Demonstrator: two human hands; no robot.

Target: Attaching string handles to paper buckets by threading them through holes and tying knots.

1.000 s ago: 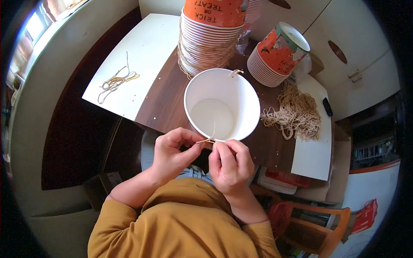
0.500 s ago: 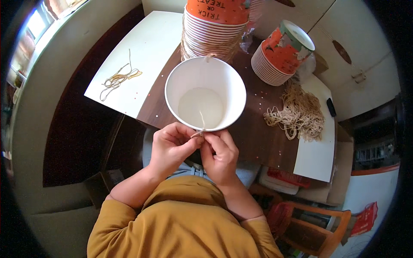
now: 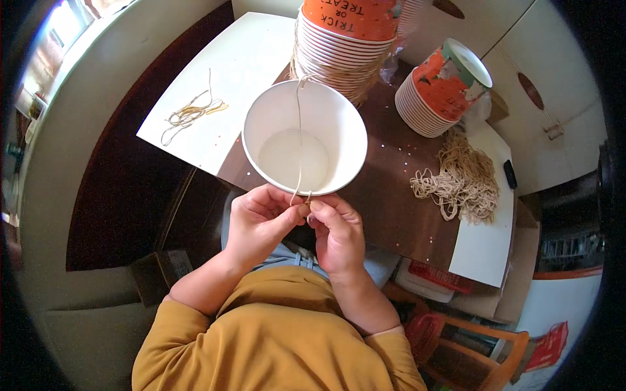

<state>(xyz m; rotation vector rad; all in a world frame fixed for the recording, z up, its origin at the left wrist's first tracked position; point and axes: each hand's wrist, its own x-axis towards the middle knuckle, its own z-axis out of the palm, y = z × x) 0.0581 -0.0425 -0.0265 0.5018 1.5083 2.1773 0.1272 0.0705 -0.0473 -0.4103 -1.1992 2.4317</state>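
A white paper bucket [image 3: 345,140] stands at the table's near edge with its mouth toward me. A thin beige string [image 3: 299,111] is looped at the bucket's far rim and crosses its mouth to the near rim. There my left hand [image 3: 264,215] pinches the string between thumb and fingers. Close beside it, my right hand [image 3: 336,228] is also closed on the string, thumb against fingertips, at a small loop on the near rim. Both hands touch or nearly touch the bucket's outer side; the fingers beneath are partly hidden.
Beyond the bucket rises a tall stack of orange and white buckets [image 3: 345,42] with string around it. A shorter stack [image 3: 437,91] stands at the right, near a heap of beige strings [image 3: 466,179] and a black object [image 3: 509,174]. Several loose strings [image 3: 192,117] lie on the left white panel.
The string now stretches across the bucket's mouth from the far rim; before, only a short end stuck up near my fingers. The table scene has shifted slightly right in view.
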